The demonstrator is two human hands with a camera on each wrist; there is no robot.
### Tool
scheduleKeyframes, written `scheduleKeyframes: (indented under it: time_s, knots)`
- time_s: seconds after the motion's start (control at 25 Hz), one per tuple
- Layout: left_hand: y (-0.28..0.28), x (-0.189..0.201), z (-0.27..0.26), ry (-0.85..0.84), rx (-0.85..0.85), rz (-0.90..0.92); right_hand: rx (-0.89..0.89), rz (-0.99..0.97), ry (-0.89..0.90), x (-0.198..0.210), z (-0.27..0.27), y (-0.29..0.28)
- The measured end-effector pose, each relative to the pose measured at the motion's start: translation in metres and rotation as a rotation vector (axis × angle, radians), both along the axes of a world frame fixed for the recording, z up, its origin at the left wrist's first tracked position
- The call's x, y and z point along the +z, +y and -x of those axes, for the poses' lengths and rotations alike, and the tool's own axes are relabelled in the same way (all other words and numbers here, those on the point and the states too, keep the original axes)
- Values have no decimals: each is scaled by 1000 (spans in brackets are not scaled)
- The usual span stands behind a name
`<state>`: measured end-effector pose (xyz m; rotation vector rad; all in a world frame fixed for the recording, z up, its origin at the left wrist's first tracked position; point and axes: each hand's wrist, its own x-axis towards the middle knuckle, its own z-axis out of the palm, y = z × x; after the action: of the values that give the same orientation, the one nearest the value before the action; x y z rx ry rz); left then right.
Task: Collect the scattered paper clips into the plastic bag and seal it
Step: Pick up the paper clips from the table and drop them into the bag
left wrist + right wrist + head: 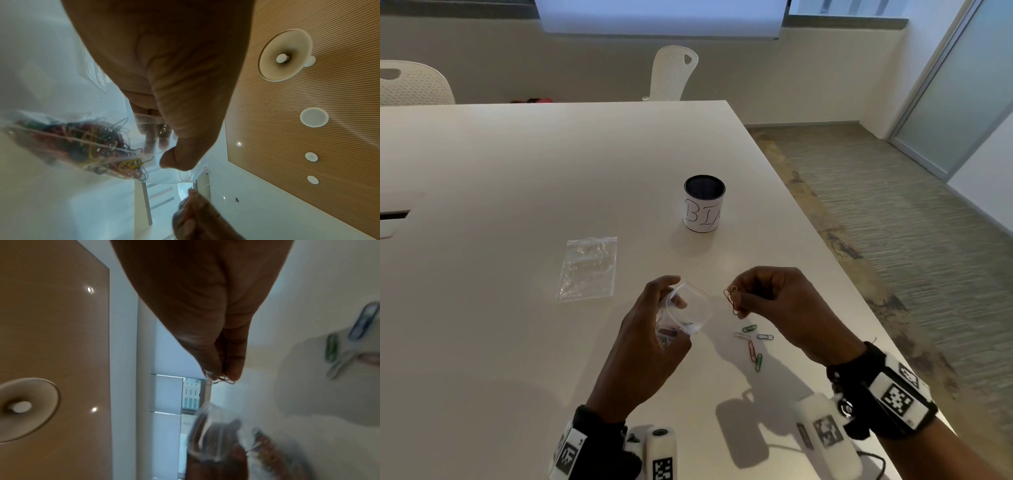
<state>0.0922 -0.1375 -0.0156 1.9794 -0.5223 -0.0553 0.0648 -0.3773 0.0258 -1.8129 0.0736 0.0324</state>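
Note:
My left hand (654, 329) grips a clear plastic bag (688, 311) above the white table (517, 171), with the bag's mouth held wide and facing right. In the left wrist view the bag (61, 97) holds a heap of coloured paper clips (92, 142). Just right of the mouth, my right hand (767, 298) pinches a few reddish paper clips (732, 298) between thumb and fingers; the right wrist view shows them at the fingertips (221, 379). Several loose clips (753, 344), green, red, white and blue, lie on the table under the right hand.
A second clear zip bag (587, 269) lies flat to the left. A dark mesh cup with a white label (703, 204) stands behind the hands. The table's right edge (825, 246) runs close to my right arm. White chairs (674, 72) stand beyond the far edge.

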Motion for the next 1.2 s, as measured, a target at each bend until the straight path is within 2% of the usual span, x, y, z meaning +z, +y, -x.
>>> scheduleKeyframes:
  time_s: [0.12, 0.36, 0.48, 0.6, 0.72, 0.88, 0.96, 1.08, 1.2]
  knots:
    - [0, -2, -1, -7, -3, -12, 43, -19, -87, 17, 0, 22]
    - [1, -2, -1, 8, 4, -28, 105, 311, -257, 14, -10, 47]
    - [2, -3, -1, 6, 13, -30, 145, 358, -280, 17, -12, 47]
    - [2, -1, -1, 1, 3, -8, 88, 375, -323, 21, -14, 34]
    - [3, 1, 0, 1, 6, -3, 71, 507, -236, 11, -15, 4]
    - [3, 1, 1, -1, 0, 0, 309, 837, 110, -17, -1, -31]
    - [3, 0, 1, -3, 3, 0, 352, 916, 201, -27, 13, -35]
    - [3, -1, 1, 1, 3, 4, 303, 977, 163, -39, 29, -28]
    - [1, -1, 0, 4, 6, 8, 180, 883, 120, -51, 31, -18]
